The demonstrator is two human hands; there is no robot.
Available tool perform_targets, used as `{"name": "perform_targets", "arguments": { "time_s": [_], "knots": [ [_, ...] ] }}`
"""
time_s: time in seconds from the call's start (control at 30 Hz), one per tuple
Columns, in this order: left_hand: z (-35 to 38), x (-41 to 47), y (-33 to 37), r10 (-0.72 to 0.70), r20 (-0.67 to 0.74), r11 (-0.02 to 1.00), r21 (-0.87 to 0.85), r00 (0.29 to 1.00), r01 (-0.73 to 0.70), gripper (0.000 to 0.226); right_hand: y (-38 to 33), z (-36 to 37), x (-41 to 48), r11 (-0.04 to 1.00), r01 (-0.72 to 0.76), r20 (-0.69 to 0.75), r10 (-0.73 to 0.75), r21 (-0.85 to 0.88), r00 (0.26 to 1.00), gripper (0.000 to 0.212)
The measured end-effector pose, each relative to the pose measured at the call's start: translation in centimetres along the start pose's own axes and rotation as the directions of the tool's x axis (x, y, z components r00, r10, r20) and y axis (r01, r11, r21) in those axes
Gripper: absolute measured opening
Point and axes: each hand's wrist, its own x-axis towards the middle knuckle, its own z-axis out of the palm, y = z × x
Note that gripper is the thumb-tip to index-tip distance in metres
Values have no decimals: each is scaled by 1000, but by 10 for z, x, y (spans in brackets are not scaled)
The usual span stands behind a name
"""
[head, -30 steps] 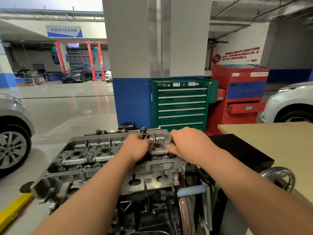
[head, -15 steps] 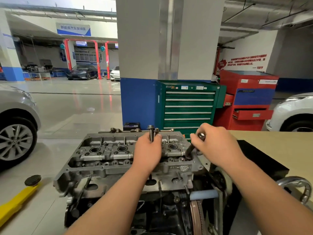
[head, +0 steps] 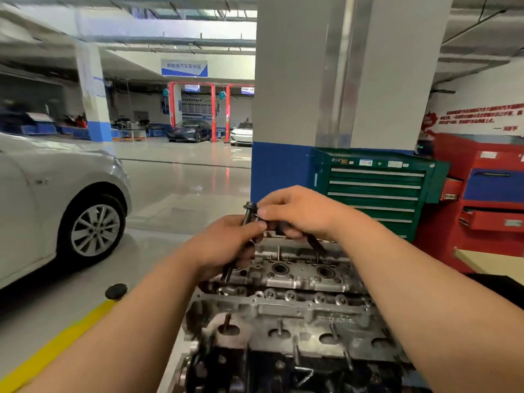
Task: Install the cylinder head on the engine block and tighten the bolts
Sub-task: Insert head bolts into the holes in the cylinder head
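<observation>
Fingers of left hand (head: 226,246) and right hand (head: 302,214) each clamp one bolt (head: 250,209) above cylinder head (head: 300,282).

Left forearm (head: 127,321), right forearm (head: 411,293) bare to frame edge; left hand (head: 226,245), right hand (head: 300,214) bare too.

**Glossy workshop floor and what stands on it**

The pale grey floor (head: 181,194) is shiny and mirrors the red posts far behind. A silver car (head: 42,199) stands on it at the left, one wheel (head: 95,230) showing. A yellow bar (head: 56,344) lies low at lower left, with a black round pad (head: 116,291) at its far end. A green drawer cabinet (head: 374,194) stands against the blue-footed pillar (head: 297,109), with a red cabinet (head: 493,208) just beside it.
</observation>
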Motion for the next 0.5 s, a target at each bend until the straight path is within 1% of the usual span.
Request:
{"name": "perform_targets", "arguments": {
  "time_s": [0.07, 0.1, 0.13, 0.17, 0.2, 0.23, 0.27, 0.3, 0.33, 0.37, 0.4, 0.43, 0.47, 0.5],
  "knots": [
    [-18, -7, 0, -37, 111, 986, -160, 993, 55, 22, -7, 5, 16, 995, 19, 61, -13, -97, 998, 12],
    [-28, -8, -1, -48, 139, 971, -226, 989, 78, 22, -10, 8, 24, 992, 24, 45, -18, -127, 999, 15],
    [-38, -8, -3, -61, 125, 955, -279, 990, 95, 24, -11, 10, 33, 991, 14, -11, -16, -130, 1000, 20],
    [-49, -7, -7, -79, 64, 948, -305, 995, 95, 24, -11, 10, 42, 995, -5, -99, -6, -103, 995, 24],
    [-60, -4, -11, -91, -46, 956, -285, 995, 75, 24, -10, 9, 50, 998, -17, -195, 4, -66, 981, 26],
    [-68, 0, -16, -95, -195, 975, -218, 976, 51, 23, -7, 7, 57, 999, -25, -276, 11, -47, 961, 25],
    [-75, 6, -22, -83, -353, 991, -125, 932, 41, 21, -4, 7, 62, 998, -31, -323, 14, -49, 946, 23],
    [-79, 12, -28, -52, -493, 999, -19, 869, 49, 20, 0, 9, 68, 998, -34, -333, 13, -58, 943, 21],
    [-81, 19, -35, 2, -591, 990, 114, 807, 81, 20, 4, 14, 73, 997, -36, -325, 10, -73, 946, 19],
    [-82, 25, -42, 66, -629, 954, 268, 774, 136, 23, 9, 19, 79, 995, -38, -321, 5, -97, 947, 17],
    [-81, 30, -50, 111, -614, 891, 410, 781, 196, 26, 12, 23, 85, 991, -38, -329, -6, -127, 944, 14],
    [-79, 36, -58, 124, -579, 823, 514, 806, 243, 29, 14, 27, 90, 986, -37, -345, -21, -162, 939, 11],
    [-78, 41, -66, 119, -550, 777, 570, 826, 268, 29, 16, 29, 94, 980, -36, -356, -36, -194, 934, 7],
    [-78, 46, -72, 104, -536, 755, 591, 838, 284, 30, 17, 29, 97, 974, -34, -352, -48, -222, 935, 5]
  ]
}}
